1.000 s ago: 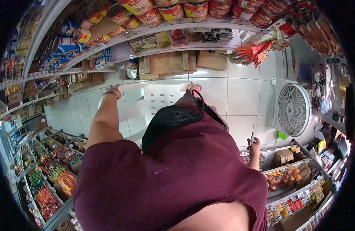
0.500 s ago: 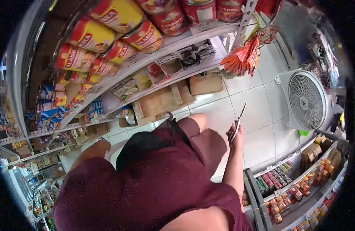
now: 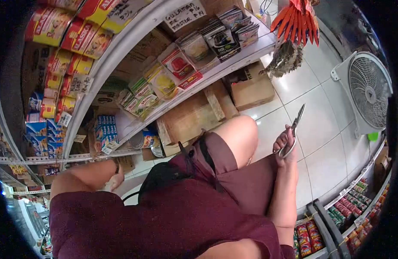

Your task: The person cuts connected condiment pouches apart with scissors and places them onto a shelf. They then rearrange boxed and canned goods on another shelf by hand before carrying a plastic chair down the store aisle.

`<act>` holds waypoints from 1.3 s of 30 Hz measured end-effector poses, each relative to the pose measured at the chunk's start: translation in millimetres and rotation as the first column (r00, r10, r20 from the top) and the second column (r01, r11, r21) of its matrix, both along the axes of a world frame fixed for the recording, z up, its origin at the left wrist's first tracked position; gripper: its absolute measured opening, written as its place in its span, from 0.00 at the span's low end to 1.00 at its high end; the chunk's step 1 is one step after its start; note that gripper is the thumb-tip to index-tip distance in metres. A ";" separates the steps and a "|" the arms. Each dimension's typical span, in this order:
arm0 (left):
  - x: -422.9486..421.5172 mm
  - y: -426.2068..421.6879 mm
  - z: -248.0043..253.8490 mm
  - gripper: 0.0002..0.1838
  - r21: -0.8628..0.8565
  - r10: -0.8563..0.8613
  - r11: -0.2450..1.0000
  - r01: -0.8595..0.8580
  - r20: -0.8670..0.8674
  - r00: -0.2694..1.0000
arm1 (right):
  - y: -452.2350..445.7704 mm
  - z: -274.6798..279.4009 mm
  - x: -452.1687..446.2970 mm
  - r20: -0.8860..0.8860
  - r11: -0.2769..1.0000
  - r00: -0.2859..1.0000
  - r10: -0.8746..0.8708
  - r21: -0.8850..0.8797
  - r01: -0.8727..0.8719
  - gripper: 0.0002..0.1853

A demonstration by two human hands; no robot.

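My right hand [image 3: 286, 144] is closed around a pair of scissors [image 3: 299, 119]. Their blades point up and away over the tiled floor. My left hand [image 3: 116, 179] hangs low beside my body near the lower shelf, with a band at the wrist. Its fingers are too small and partly hidden to show whether they hold anything. My bent knee [image 3: 244, 134] is between the two hands, in front of the shelving.
Shelves hold yellow-red Alaska cans [image 3: 86, 38], gulaman packets [image 3: 177, 64] and blue packs [image 3: 106, 129]. Cardboard boxes [image 3: 253, 93] sit below. Red-orange packets [image 3: 296, 23] hang at the shelf end. A white fan [image 3: 366, 93] stands right; a rack of small packs [image 3: 350, 205] is lower right.
The view has moved closer to the shelves, and my knee is now nearer to them. My right hand, with the scissors, appears farther right. My left hand has come into sight.
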State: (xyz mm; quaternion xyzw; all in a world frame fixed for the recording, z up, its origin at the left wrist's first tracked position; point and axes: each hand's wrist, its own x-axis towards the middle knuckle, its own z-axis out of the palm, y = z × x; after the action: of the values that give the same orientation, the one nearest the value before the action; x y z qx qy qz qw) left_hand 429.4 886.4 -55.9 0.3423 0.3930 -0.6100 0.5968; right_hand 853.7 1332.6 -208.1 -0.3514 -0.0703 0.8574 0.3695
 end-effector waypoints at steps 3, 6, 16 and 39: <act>-2.2 -4.5 -18.4 0.23 -0.069 -0.047 0.996 0.055 0.109 0.993 | -25.3 21.2 4.9 0.086 0.999 0.996 0.040 0.022 -0.042 0.13; -11.2 32.9 -32.0 0.24 -0.190 -0.003 0.977 0.098 0.443 0.896 | -44.0 20.2 22.8 0.097 0.999 0.995 0.019 0.036 -0.023 0.11; 16.4 331.1 45.0 0.20 0.746 0.161 -0.603 -0.282 0.460 0.873 | -55.7 38.7 25.8 0.281 0.974 0.942 -0.183 0.179 0.136 0.15; 36.1 354.5 -1.7 0.10 0.299 0.020 -0.700 -0.649 0.916 0.401 | -63.4 39.7 -66.9 0.322 0.845 0.938 0.128 0.459 -0.273 0.23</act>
State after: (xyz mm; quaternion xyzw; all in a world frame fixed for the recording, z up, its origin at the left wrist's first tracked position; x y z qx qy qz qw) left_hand 465.6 1240.9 -57.7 0.4971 0.6505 0.4746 0.3232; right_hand 786.7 1269.1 -168.3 -0.3521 -0.3766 0.7860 0.3412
